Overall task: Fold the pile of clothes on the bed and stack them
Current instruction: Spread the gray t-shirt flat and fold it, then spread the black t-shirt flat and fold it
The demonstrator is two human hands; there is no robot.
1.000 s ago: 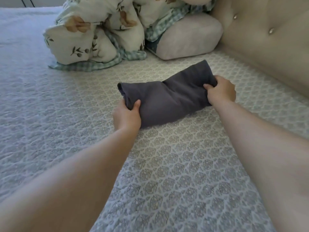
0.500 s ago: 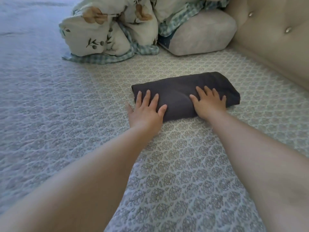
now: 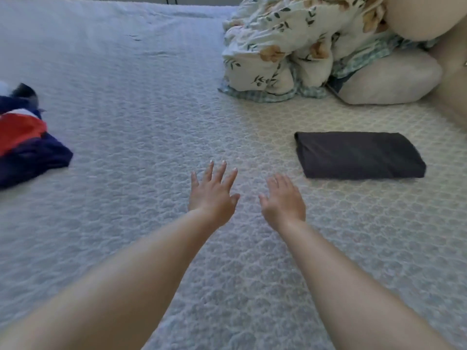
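**Folded dark garment on bed, both hands free**

Dark garment point(image 3: 358, 155) folded into a flat rectangle, lying on the bedspread point(image 3: 141, 102) right of centre, nothing stacked on it. Well apart from it, at the left edge, a loose pile point(image 3: 27, 145) of unfolded clothes in navy, red and white, partly cut off by the frame.

Right hand point(image 3: 284, 200) palm down just beside the garment's near left corner, not touching it; fingers point(image 3: 276, 180) straight and close together, holding nothing. Left hand point(image 3: 213, 193) alongside, near the right hand but apart from it, palm down; fingers point(image 3: 222, 170) straight and spread apart, holding nothing. Cannot tell whether either palm touches the bedspread or hangs just above it. Bare forearms reaching in from the bottom corners.

Beyond the garment, toward the head of the bed, a bunched floral duvet point(image 3: 290, 44) with a checked blue lining showing along its lower edge. Just right of it and touching, a pale pillow point(image 3: 389, 79). Upholstered beige headboard point(image 3: 452, 79) along the right edge. No containers in view; every item lying directly on the bedspread.
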